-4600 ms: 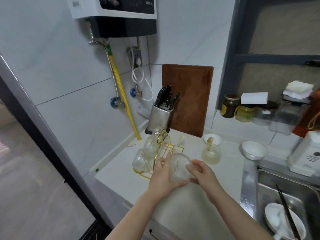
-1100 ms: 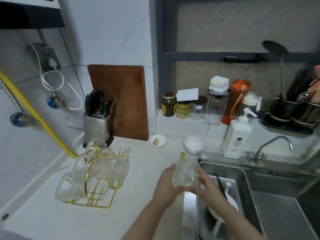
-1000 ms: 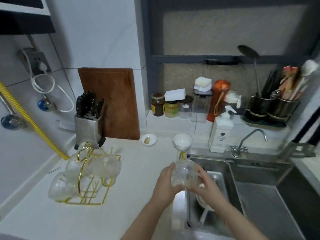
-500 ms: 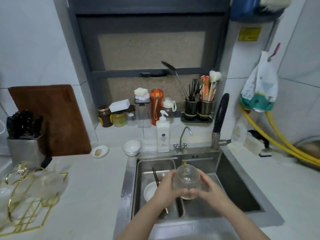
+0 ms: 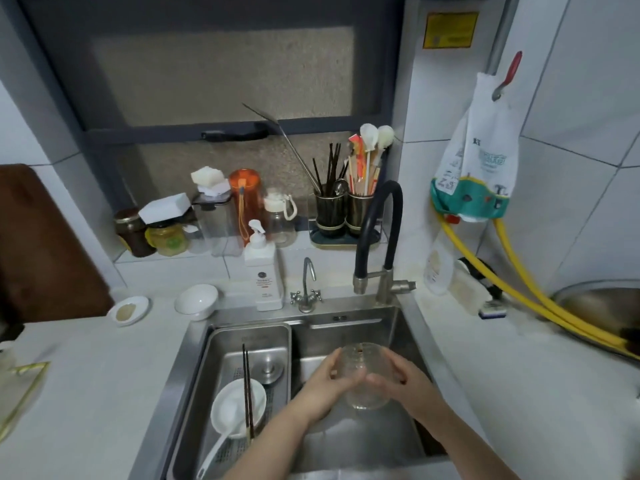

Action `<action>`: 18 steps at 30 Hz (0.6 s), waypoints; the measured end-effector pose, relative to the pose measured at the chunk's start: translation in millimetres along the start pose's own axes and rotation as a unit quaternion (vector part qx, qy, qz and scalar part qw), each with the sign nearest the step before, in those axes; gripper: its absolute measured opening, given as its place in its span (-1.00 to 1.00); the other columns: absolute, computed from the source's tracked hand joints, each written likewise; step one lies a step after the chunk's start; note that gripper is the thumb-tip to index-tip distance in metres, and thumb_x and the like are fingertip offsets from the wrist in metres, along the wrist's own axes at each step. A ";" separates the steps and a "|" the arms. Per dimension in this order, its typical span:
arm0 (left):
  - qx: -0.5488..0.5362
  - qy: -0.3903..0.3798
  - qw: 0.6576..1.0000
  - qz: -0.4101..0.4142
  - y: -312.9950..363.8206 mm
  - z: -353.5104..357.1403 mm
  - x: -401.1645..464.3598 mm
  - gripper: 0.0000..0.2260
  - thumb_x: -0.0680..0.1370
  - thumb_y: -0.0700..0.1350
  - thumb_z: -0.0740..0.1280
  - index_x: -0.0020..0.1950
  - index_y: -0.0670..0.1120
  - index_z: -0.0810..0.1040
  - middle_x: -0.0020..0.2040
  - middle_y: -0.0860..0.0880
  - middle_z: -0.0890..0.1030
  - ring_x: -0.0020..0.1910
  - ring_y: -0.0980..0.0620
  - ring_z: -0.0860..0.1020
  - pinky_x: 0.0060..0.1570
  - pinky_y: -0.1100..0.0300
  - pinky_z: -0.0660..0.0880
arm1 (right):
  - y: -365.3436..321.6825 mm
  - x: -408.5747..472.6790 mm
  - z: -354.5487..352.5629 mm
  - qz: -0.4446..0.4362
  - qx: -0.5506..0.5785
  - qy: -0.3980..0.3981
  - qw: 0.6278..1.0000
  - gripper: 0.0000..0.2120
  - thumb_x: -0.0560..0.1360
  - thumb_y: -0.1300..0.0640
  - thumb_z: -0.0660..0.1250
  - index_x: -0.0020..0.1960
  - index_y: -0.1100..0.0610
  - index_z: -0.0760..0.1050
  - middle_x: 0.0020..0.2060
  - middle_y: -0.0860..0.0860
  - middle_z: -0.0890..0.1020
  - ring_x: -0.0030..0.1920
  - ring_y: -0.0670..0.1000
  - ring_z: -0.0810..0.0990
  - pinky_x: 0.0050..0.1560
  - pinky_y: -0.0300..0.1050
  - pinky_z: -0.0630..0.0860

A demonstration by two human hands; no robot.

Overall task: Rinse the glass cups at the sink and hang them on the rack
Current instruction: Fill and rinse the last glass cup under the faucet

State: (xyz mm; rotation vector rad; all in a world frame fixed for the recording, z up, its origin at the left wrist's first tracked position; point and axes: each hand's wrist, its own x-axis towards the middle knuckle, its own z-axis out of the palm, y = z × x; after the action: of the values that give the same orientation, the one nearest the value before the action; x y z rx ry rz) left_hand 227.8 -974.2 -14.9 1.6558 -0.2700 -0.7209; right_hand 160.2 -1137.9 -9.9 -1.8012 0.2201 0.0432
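A clear textured glass cup [image 5: 363,362] is held upright over the right basin of the steel sink [image 5: 349,441], its mouth facing up. My left hand [image 5: 332,379] wraps its left side and my right hand [image 5: 398,375] its right side. The black hose faucet [image 5: 375,237] rises behind the basin, its outlet above and behind the cup; I cannot tell if water runs. Only a gold corner of the cup rack [image 5: 20,372] shows at the far left edge.
The left basin tray holds a white bowl [image 5: 239,410], a white spoon and dark chopsticks [image 5: 246,389]. A soap bottle [image 5: 263,271], a small tap [image 5: 306,289], a white bowl [image 5: 196,301] and a saucer [image 5: 128,310] stand behind. Yellow hoses [image 5: 540,306] cross the right counter.
I carried the cup from the rack on the left counter over to the sink. Since half a second ago it has gone lower, into the right basin under the faucet.
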 end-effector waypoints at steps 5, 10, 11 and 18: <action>-0.061 0.062 0.993 -0.082 1.7 0.7 27.2 -0.89 0.52 -0.17 0.40 0.01 -0.13 0.54 -0.15 0.00 0.60 -0.39 0.27 0.62 -0.42 0.44 0.48 | 3.4 24.1 5.3 0.058 -0.017 0.041 0.997 -0.95 0.54 0.05 0.34 -0.03 -0.07 0.57 -0.10 -0.06 0.68 -0.06 -0.14 0.63 -0.03 -0.29 0.50; -0.085 0.080 0.984 -0.131 0.4 -13.9 53.9 -0.59 0.46 0.03 0.47 0.14 -0.25 0.61 -0.04 -0.15 0.71 -0.14 -0.04 0.69 -0.09 0.06 0.65 | 17.5 50.1 21.0 0.066 0.004 0.083 0.994 -0.86 0.54 0.10 0.35 0.08 -0.06 0.55 0.00 -0.11 0.62 0.07 -0.08 0.57 -0.04 -0.46 0.43; -0.089 0.081 0.983 -0.140 0.7 -18.0 58.2 -0.57 0.45 0.09 0.47 0.13 -0.23 0.62 -0.03 -0.16 0.71 -0.08 -0.09 0.69 0.01 -0.03 0.64 | 21.1 53.4 23.4 0.075 0.003 0.074 0.994 -0.71 0.52 0.09 0.36 0.23 -0.04 0.48 0.12 -0.12 0.57 0.17 -0.09 0.52 0.07 -0.42 0.41; 0.158 0.100 0.981 -0.051 -1.6 -43.2 71.4 -0.47 0.60 0.24 0.13 0.51 0.05 0.26 0.40 -0.17 0.39 0.38 -0.15 0.40 0.35 0.01 0.36 | 13.9 68.1 45.9 0.101 -0.050 0.099 0.989 -0.38 0.43 -0.10 0.43 0.43 -0.11 0.30 0.26 -0.12 0.52 0.18 -0.16 0.51 -0.03 -0.42 0.42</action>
State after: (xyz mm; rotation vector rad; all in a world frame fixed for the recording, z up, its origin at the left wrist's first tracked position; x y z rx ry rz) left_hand 308.6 -978.4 -35.8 2.0422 -0.1613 -0.6032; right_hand 228.7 -1105.2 -44.3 -1.8785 0.5518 0.0188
